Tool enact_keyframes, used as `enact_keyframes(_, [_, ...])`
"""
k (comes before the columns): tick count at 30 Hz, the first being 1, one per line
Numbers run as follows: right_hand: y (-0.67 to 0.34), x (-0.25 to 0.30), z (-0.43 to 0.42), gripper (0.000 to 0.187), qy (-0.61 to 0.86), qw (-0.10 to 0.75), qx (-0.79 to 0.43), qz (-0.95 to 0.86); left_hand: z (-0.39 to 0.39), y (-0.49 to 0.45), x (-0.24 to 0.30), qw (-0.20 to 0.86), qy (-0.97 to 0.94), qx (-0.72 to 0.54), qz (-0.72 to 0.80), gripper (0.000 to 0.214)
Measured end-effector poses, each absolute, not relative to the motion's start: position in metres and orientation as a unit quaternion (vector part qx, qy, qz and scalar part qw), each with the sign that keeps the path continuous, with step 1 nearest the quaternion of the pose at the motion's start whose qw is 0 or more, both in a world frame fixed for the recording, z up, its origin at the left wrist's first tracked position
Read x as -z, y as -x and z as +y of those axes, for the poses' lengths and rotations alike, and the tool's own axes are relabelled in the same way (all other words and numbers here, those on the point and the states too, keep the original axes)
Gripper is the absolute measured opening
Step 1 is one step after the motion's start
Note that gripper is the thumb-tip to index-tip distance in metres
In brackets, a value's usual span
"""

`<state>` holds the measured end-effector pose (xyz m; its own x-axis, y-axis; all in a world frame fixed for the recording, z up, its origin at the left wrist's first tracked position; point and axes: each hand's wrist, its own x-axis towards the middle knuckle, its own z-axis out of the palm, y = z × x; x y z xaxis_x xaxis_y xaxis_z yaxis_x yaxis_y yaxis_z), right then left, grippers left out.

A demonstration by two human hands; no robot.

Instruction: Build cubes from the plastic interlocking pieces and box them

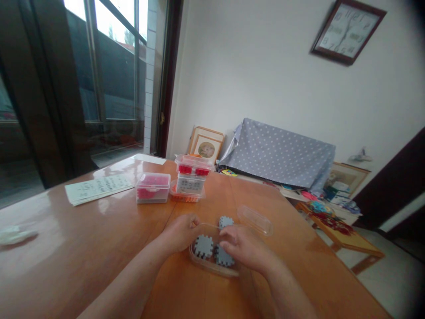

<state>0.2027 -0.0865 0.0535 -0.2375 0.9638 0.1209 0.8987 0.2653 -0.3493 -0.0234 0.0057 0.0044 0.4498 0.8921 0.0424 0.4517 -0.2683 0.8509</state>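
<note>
Between my two hands runs a thin pale strand [210,225]; whether it is string or a rubber band I cannot tell. My left hand [181,232] pinches one end with thumb and forefinger. The other end meets the curled fingers of my right hand [244,243]. Below them is an open clear plastic container [212,269]. Inside it lie grey toothed blocks, one at the left [203,246] and one at the right [224,257], partly under my right fingers. A third grey toothed block [226,221] shows just beyond my right hand.
A clear lid [255,220] lies right of the far block. Further back stand a pink-filled box [153,188] and a stack of clear boxes [191,182] with red and orange contents. Written sheets [99,188] lie left, a crumpled white thing [16,235] at the far left.
</note>
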Motion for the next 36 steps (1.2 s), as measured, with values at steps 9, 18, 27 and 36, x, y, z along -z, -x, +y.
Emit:
enact_keyframes(9, [-0.259, -0.004, -0.04, 0.045, 0.643, 0.363, -0.11, -0.665, 0.008, 0.024, -0.002, 0.386, -0.767, -0.269, 0.436, 0.016])
enact_keyframes(18, [-0.27, 0.024, -0.028, 0.075, 0.631, 0.333, -0.223, -0.665, 0.004, 0.027, -0.01, 0.403, -0.756, -0.267, 0.442, 0.023])
enact_keyframes(27, [-0.264, 0.021, -0.029, 0.049, 0.639, 0.315, -0.198, -0.673, 0.006, 0.028, -0.01, 0.395, -0.763, -0.256, 0.444, 0.017])
enact_keyframes(36, [-0.257, -0.031, -0.056, 0.037, 0.661, 0.307, -0.131, -0.672, 0.003, 0.028, -0.014, 0.402, -0.755, -0.257, 0.449, 0.021])
